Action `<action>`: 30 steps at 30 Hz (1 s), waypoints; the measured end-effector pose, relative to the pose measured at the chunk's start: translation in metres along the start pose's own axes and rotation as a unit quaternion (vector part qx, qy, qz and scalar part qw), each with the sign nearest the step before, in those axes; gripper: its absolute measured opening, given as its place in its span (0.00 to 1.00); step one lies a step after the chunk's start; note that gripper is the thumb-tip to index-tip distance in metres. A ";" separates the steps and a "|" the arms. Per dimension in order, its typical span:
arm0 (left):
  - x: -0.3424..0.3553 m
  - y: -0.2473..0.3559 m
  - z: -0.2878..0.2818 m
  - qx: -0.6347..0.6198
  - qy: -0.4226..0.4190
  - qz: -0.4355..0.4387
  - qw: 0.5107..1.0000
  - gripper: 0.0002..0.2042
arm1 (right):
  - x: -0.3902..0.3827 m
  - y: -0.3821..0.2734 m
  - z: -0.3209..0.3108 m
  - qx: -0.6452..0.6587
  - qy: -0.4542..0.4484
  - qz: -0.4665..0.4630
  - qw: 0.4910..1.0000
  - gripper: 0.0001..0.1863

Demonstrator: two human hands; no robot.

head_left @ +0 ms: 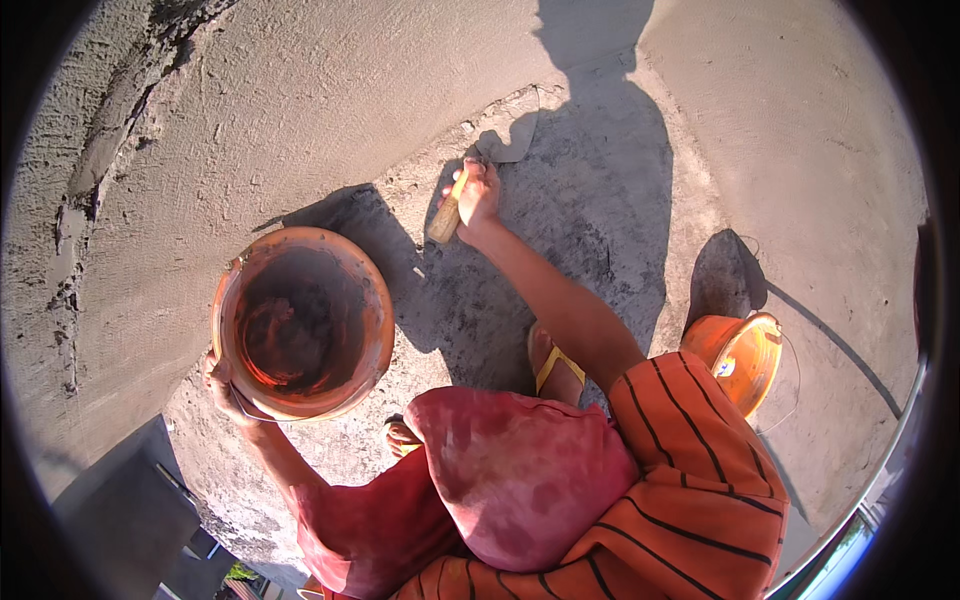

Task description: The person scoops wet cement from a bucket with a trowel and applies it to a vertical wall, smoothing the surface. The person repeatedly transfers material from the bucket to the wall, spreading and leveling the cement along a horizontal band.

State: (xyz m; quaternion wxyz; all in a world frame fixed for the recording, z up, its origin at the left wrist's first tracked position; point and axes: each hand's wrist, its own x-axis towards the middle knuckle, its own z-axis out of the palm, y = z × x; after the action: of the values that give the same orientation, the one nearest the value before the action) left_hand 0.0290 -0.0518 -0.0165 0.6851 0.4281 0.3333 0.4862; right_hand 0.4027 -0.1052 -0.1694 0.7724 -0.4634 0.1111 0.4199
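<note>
My left hand (226, 393) is closed on the lower left side of an orange bucket (379, 320), which tilts so that its mouth faces me. Dark residue coats the inside of this bucket, and a thin wire handle hangs at its rim. In my right hand (482, 198) is a trowel (444, 222), gripped by its worn yellowish handle. Its grey blade lies low against the foot of the rough wall, partly in my shadow. My left fingers are partly hidden behind the bucket.
A second orange bucket (706, 340) with a wire handle lies tipped at the right. Rough plastered walls (330, 90) rise on the left and right, meeting the grey concrete floor (590, 230). My sandalled foot (556, 370) stands close by. At the lower left the floor ends at an edge.
</note>
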 end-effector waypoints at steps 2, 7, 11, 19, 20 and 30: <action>-0.001 -0.002 0.001 0.042 0.046 0.020 0.998 0.08 | -0.004 0.001 -0.002 0.017 -0.029 0.021 0.999 0.09; 0.008 -0.013 0.031 0.115 0.042 0.012 0.992 0.05 | -0.086 0.004 -0.055 -0.143 -0.190 0.026 0.971 0.12; 0.016 -0.024 0.047 0.161 0.016 0.022 0.987 0.08 | -0.149 -0.012 -0.078 -0.586 -0.439 -0.045 0.680 0.21; 0.004 0.000 0.004 0.053 0.001 -0.008 0.999 0.07 | 0.008 -0.177 -0.132 -0.779 0.155 -0.233 0.561 0.27; 0.001 0.001 0.004 0.023 -0.025 -0.003 0.999 0.10 | 0.040 -0.206 -0.147 -0.807 0.166 -0.249 0.509 0.25; 0.005 0.002 0.008 0.008 0.034 0.005 0.999 0.06 | -0.002 -0.138 -0.140 -0.876 -0.003 -0.251 0.412 0.21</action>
State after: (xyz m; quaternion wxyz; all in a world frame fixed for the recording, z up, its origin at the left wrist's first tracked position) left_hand 0.0367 -0.0489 -0.0116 0.6672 0.4190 0.3578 0.5012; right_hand 0.5357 -0.2491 -0.1588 0.0181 -0.8941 -0.4406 0.0777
